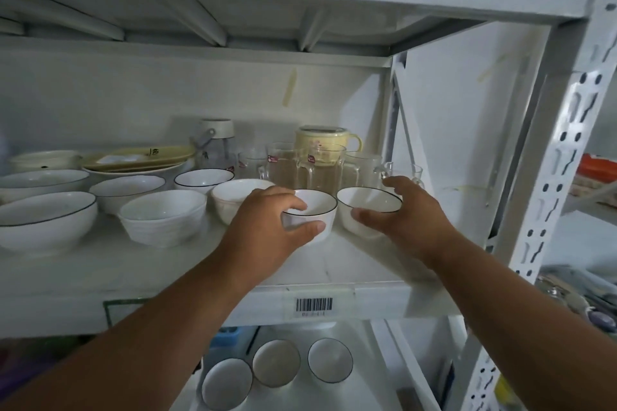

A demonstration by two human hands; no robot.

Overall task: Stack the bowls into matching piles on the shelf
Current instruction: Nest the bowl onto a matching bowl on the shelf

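Step in hand, as I judge it: nest two matching dark-rimmed small bowls. Best done by lifting one straight up, centring it over the other, and lowering it without knocking the glass mugs (302, 165) just behind.

Left hand (267, 227) curls round the left small bowl (312, 210), thumb on its near wall, fingers over the rim. Right hand (405, 213) grips the right small bowl (367, 207) likewise. Both bowls stand side by side, nearly touching, near the shelf's (350, 264) front edge, towards its right end. More bowls (163, 215) sit unstacked to the left.
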